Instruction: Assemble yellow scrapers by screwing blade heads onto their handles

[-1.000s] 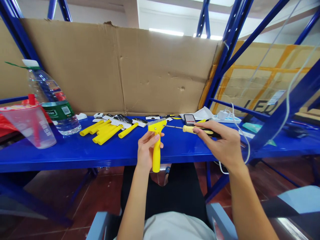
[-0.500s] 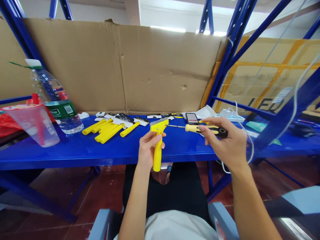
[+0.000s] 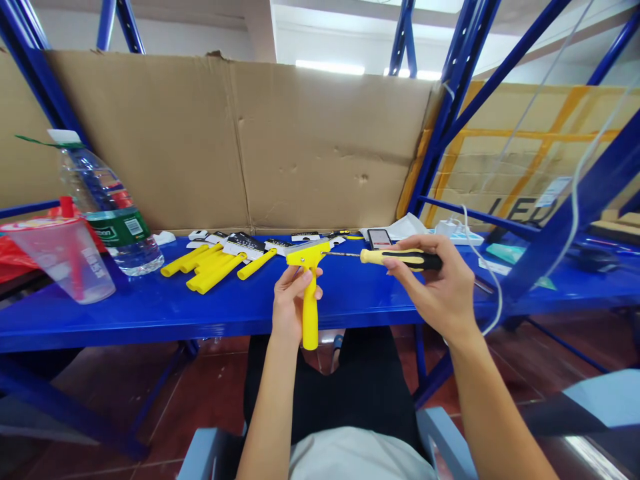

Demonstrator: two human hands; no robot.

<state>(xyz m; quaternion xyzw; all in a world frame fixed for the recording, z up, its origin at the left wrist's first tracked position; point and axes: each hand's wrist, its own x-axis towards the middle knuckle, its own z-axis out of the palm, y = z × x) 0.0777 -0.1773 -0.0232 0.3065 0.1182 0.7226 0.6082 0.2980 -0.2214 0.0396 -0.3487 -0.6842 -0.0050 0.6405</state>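
Observation:
My left hand is closed around the neck of a yellow scraper, holding it upright with its head at the top and the handle pointing down. In my right hand is a screwdriver with a yellow and black handle, lying nearly level. Its thin shaft reaches left to the right side of the scraper's head. Whether the tip sits in a screw is too small to tell. Several more yellow scrapers with black and white heads lie on the table behind, left of my hands.
The blue table backs onto a cardboard panel. At the left stand a large water bottle and a plastic cup. A phone, a white power strip and a hanging cable are at the right.
The scraper and screwdriver, with both hands, appear slightly further left and lower; the whole view has shifted a little too. Both hands keep their hold, and the screwdriver's shaft stays at the scraper's head.

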